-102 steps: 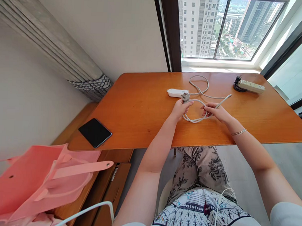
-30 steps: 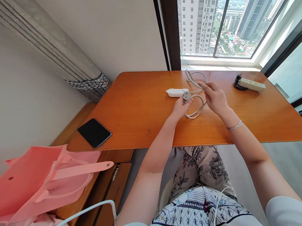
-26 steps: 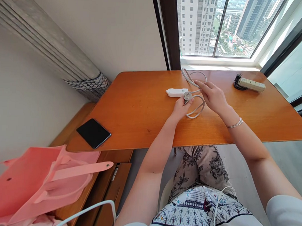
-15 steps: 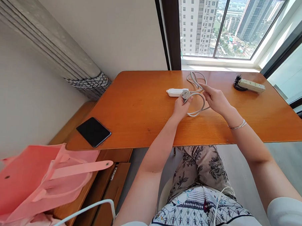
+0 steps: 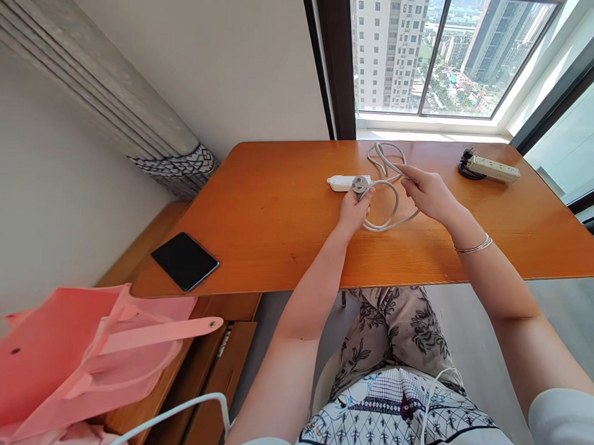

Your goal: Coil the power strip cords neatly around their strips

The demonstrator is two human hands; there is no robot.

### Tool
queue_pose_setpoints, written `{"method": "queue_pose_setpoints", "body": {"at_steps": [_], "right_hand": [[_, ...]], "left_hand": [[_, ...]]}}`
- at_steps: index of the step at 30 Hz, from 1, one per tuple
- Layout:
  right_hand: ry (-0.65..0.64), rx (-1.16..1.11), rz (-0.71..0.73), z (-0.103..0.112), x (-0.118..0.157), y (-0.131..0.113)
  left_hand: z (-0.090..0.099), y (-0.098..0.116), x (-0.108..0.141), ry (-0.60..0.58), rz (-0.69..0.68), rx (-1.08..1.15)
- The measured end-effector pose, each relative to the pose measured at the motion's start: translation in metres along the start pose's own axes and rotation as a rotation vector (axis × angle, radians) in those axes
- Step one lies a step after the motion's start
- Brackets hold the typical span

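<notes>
My left hand (image 5: 355,210) grips a grey-white plug (image 5: 361,184) between thumb and fingers, its round face turned up. Just behind it lies a white power strip (image 5: 340,183), partly covered by the plug. From the plug a white cord (image 5: 381,227) loops over the wooden table. My right hand (image 5: 425,191) is closed on a stretch of that cord, index finger pointing left along it. More cord coils lie on the table beyond the fingers.
A cream power strip (image 5: 493,169) with a black cord lies at the back right of the table (image 5: 257,227). A black phone (image 5: 186,261) rests at the left front corner. Below it stands a pink bag (image 5: 75,350). A window (image 5: 452,59) is behind the table.
My right hand has shifted slightly right with the cord. My left hand has moved a little left with the plug, and the loop between them has changed shape.
</notes>
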State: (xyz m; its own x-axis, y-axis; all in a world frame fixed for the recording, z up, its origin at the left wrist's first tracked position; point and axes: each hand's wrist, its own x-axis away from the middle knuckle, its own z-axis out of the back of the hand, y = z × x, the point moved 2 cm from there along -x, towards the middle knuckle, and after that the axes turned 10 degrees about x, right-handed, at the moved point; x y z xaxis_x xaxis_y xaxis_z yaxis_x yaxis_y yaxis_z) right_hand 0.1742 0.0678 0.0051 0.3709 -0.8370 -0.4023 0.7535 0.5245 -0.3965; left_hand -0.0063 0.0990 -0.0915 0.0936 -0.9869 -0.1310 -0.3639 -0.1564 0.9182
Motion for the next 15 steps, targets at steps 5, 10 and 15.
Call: {"method": "queue_pose_setpoints", "body": {"at_steps": [5, 10, 15], "right_hand": [[0.071, 0.053, 0.043, -0.001, -0.006, 0.009], [0.098, 0.137, 0.060, -0.010, -0.016, 0.020], [0.053, 0.113, 0.105, -0.017, -0.022, 0.020]], "left_hand": [[-0.009, 0.013, 0.012, -0.121, 0.205, 0.067], [-0.012, 0.020, 0.022, -0.239, 0.336, 0.107], [-0.015, 0.024, 0.028, -0.382, 0.383, 0.065]]}}
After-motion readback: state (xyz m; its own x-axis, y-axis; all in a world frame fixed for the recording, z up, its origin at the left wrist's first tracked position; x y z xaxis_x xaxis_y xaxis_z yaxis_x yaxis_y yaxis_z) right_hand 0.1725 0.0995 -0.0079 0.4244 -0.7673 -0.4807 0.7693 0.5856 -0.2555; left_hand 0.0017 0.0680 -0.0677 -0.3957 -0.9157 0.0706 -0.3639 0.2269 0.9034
